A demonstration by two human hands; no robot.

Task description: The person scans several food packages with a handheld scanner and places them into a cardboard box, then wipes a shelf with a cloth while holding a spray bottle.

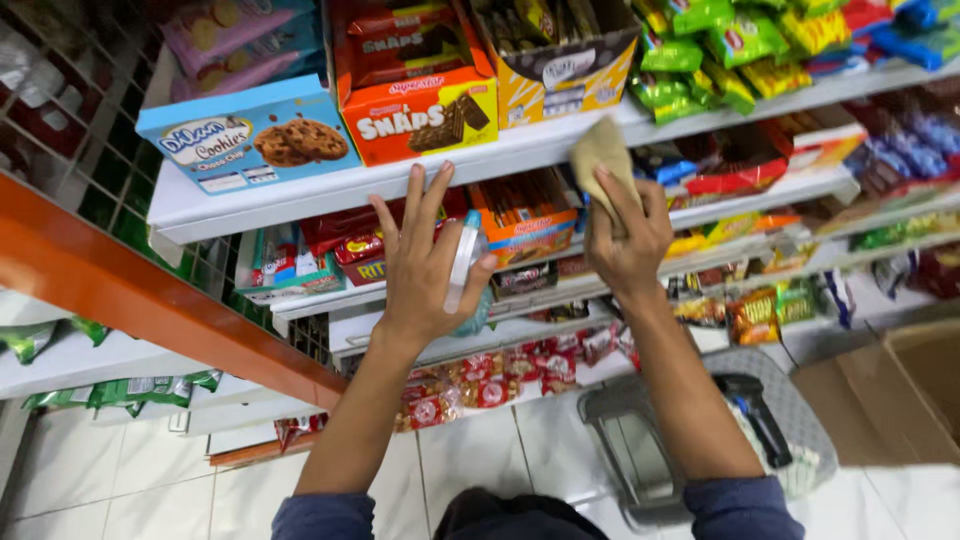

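My left hand [425,262] is raised in front of the white shelves, fingers spread upward, with a small clear spray bottle [463,262] held between thumb and palm. My right hand [628,235] presses a tan cloth [600,155] against the front edge of the top white shelf [400,180]. Just above the left hand on that shelf stand a blue cookie box [250,135] and an orange wafer box [420,110]. A yellow carton [560,75] sits above the cloth.
Lower shelves [520,325] hold several red and orange snack packs. Green and yellow packets [730,45] fill the top right. An orange beam [150,300] crosses the left. A grey step stool [650,450] stands on the white tiled floor, a cardboard box [900,390] at right.
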